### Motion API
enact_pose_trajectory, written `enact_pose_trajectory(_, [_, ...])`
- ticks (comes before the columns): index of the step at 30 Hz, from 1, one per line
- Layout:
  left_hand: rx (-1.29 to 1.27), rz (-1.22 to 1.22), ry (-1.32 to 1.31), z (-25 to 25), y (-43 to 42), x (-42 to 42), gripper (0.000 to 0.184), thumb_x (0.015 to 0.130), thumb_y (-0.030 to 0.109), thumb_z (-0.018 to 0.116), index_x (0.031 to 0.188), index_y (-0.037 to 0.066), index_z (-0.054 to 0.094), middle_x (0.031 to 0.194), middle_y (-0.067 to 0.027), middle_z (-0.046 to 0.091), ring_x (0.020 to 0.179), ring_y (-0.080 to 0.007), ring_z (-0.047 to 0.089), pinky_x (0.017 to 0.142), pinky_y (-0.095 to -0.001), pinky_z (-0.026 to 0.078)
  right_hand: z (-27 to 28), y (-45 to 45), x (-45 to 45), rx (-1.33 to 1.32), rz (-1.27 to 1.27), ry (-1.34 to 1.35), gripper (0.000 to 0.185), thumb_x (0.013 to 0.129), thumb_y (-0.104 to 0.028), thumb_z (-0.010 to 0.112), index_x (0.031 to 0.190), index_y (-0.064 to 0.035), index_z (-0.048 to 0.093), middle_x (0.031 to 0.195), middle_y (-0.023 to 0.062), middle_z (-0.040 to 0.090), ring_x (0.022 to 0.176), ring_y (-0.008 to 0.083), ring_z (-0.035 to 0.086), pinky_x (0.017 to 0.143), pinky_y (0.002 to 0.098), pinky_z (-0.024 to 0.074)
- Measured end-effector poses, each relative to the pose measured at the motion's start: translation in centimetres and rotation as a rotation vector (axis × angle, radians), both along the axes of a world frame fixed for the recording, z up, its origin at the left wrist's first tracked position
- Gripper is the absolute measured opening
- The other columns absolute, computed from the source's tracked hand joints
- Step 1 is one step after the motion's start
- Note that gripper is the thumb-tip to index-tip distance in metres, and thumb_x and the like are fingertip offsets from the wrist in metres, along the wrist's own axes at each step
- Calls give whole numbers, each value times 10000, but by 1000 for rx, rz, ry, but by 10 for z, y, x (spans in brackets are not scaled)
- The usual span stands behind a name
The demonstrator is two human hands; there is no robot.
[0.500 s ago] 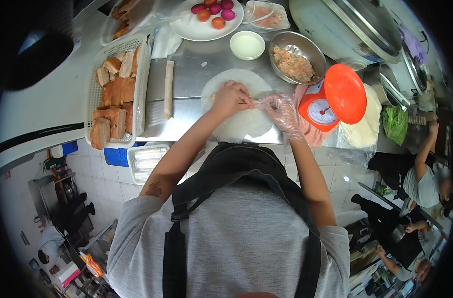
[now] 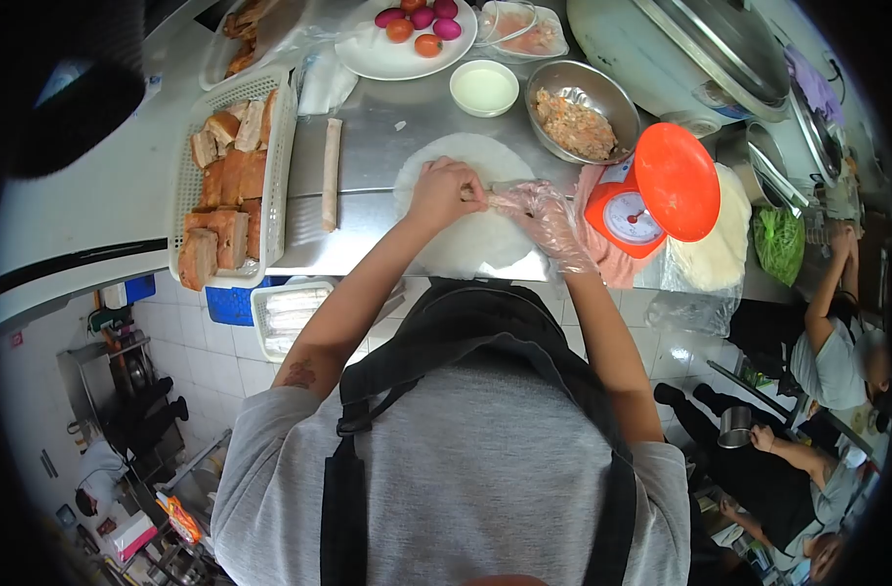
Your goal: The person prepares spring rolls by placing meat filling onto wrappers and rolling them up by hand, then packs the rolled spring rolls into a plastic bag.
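— How's the grip?
— Left hand (image 2: 446,192): bent, fingertips pinched; gloved right hand (image 2: 544,220) partly curled against it; whether either holds anything, I can't tell
— And the round sheet (image 2: 470,244)?
— Flat beneath both; the bowl (image 2: 610,98) sits beyond the right hand, probably for easy reach

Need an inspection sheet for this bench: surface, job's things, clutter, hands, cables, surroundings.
Surface: steel counter, small pale scrap on it.
Job's things: translucent round sheet on the counter; metal bowl of orange-flecked mix beyond it, to the right.
Clutter: red scale by pink cloth; basket of meat chunks at left.
Hands: left hand bare, right hand plastic-gloved; anything between the fingers is unclear.
Cables: possible dark cord near purple cloth; unclear.
Surroundings: tiled floor; other people, one holding a metal cup.
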State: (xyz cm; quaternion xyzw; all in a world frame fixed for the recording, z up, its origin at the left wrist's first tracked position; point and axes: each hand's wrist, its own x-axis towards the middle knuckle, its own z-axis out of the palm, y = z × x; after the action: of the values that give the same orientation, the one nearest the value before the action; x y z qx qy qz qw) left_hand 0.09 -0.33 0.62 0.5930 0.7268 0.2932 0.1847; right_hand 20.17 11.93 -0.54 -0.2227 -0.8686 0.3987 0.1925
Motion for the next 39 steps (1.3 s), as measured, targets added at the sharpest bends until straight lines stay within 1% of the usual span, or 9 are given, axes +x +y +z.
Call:
enact_pose_trajectory(2, [-30, 53, 2, 10, 3, 4, 206, 669, 261, 880, 862, 229, 817, 965, 47, 695, 1031, -210, 578, 972, -388, 392, 5, -1, 3, -45, -55, -34, 275, 820, -151, 770, 1093, -134, 799, 1060, 90, 753, 1039, 300, 651, 938, 413, 508])
enact_pose_trajectory(8, [23, -55, 112, 0, 10, 11, 299, 677, 373, 872, 934, 225, 832, 924, 40, 669, 1036, -198, 560, 952, -380, 393, 25, -1, 8, -40, 0, -40, 306, 823, -157, 775, 1127, -123, 787, 1112, 112, 749, 1065, 302, 653, 958, 410, 511])
enact_pose_trajectory(11, [-17, -84, 114, 4, 13, 11, 309, 673, 392, 863, 930, 224, 832, 939, 39, 672, 1030, -197, 560, 950, -379, 391, 33, -2, 15, -13, -71, -115, 322, 834, -151, 769, 1153, -106, 775, 1132, 115, 747, 1073, 306, 655, 963, 412, 510])
enact_pose_trajectory(14, [5, -150, 111, 4, 17, 7, 325, 671, 377, 875, 953, 223, 826, 956, 43, 677, 1027, -197, 575, 968, -393, 391, 32, 2, 18, -87, -30, -114, 374, 825, -178, 786, 1186, -86, 757, 1154, 134, 740, 1086, 315, 654, 965, 408, 510])
enact_pose_trajectory(23, [67, -80, 156, 14, -19, -24, 353, 689, 315, 861, 1020, 200, 819, 978, 29, 667, 1055, -205, 554, 961, -380, 393, 55, -1, 19, 180, -22, -190, 542, 799, -296, 813, 1277, -68, 697, 1255, 139, 693, 1201, 351, 589, 1074, 457, 413])
enact_pose_trajectory(26, [160, -14, 156, 19, -25, -23, 361, 697, 288, 863, 1033, 169, 812, 1041, 15, 656, 1087, -215, 548, 957, -389, 402, 62, -16, -11, 295, -39, -152, 530, 792, -331, 809, 1232, -51, 712, 1236, 148, 686, 1199, 347, 586, 1052, 480, 420])
enact_pose_trajectory(29, [102, -40, 189, 8, -32, -35, 415, 695, 277, 867, 1083, 144, 798, 1091, 1, 643, 1105, -224, 543, 955, -400, 407, 15, -11, -38, 175, 166, -144, 427, 810, -305, 789, 1157, -61, 738, 1194, 164, 692, 1155, 364, 600, 1037, 493, 422])
enact_pose_trajectory(35, [73, 9, 216, 12, -43, -50, 444, 699, 330, 866, 1114, 188, 802, 1126, 3, 638, 1131, -238, 535, 982, -403, 395, 29, -24, -63, 254, 155, -36, 273, 832, -272, 767, 1039, -94, 780, 975, 159, 725, 985, 383, 649, 965, 474, 474])
enact_pose_trajectory(39, [19, -20, 152, 12, -46, -60, 446, 696, 347, 865, 1115, 204, 806, 1074, 6, 625, 1109, -233, 535, 984, -391, 379, 28, -24, -78, 160, 145, -235, 280, 795, -289, 797, 1001, -99, 795, 963, 152, 720, 969, 371, 644, 905, 475, 496])
